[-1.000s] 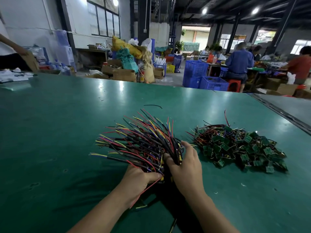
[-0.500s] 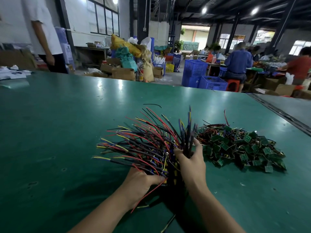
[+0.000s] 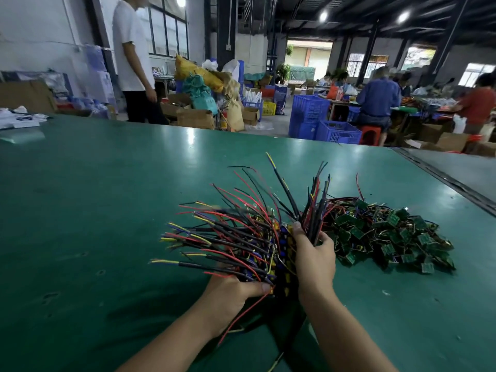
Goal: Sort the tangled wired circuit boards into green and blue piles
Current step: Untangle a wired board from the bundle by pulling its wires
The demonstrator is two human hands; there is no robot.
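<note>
Gripping wire bundle [image 3: 236,237] — left hand [image 3: 230,294], right hand [image 3: 315,260].

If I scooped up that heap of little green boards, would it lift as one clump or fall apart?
Probably a clump: the heap of green boards is laced with looping wires that would likely snag neighbours. Likely light, since the boards are small. Such wires seem springy: the tuft the right hand grips stands up, fanned out.

A green table [image 3: 80,210] spans the near scene, with papers [image 3: 18,120] on its far left. Beyond it a person in a white shirt [image 3: 131,49] stands at left — cardboard boxes [image 3: 196,118] and a yellow sack [image 3: 198,73] just right — with blue crates [image 3: 338,131] farther right.
</note>
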